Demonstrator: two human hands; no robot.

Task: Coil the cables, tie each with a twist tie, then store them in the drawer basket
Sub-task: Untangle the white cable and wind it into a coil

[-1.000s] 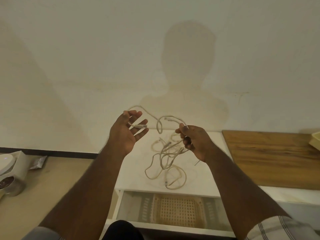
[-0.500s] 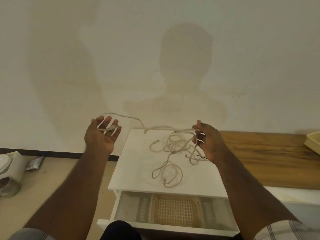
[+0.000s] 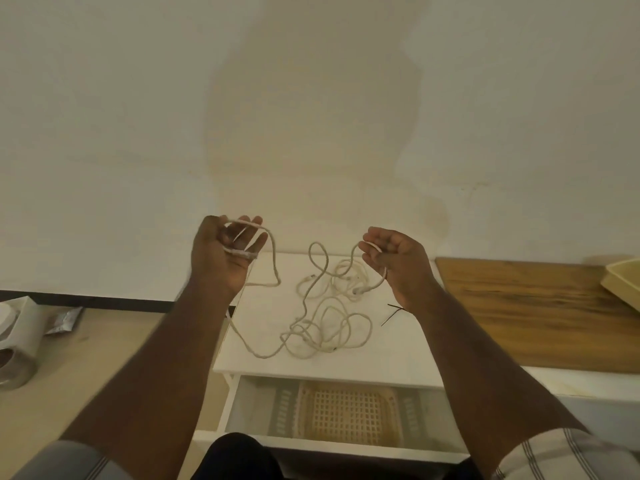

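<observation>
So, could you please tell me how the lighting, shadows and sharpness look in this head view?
In the head view, warm dim light; a large soft shadow of the person falls on the wall. The left hand, right hand and cable look slightly soft, and the wide lens bows the wooden board near the right edge; no glare.

- The cabinet top (image 3: 398, 348) stands against the wall, with the wooden board (image 3: 540, 313) adjoining its right edge.
- The tangled cables (image 3: 325, 327) lie on the middle of the cabinet top; one strand hangs over its left edge.
- Twist ties (image 3: 393, 313) lie right of the tangle, near the right edge.
- The left hand (image 3: 225, 258) is raised at the left edge, the right hand (image 3: 394, 261) above the back right corner.
- The drawer basket (image 3: 346, 414) sits in the open drawer below the front edge.
- A tray (image 3: 623, 282) rests on the board's far right.
</observation>
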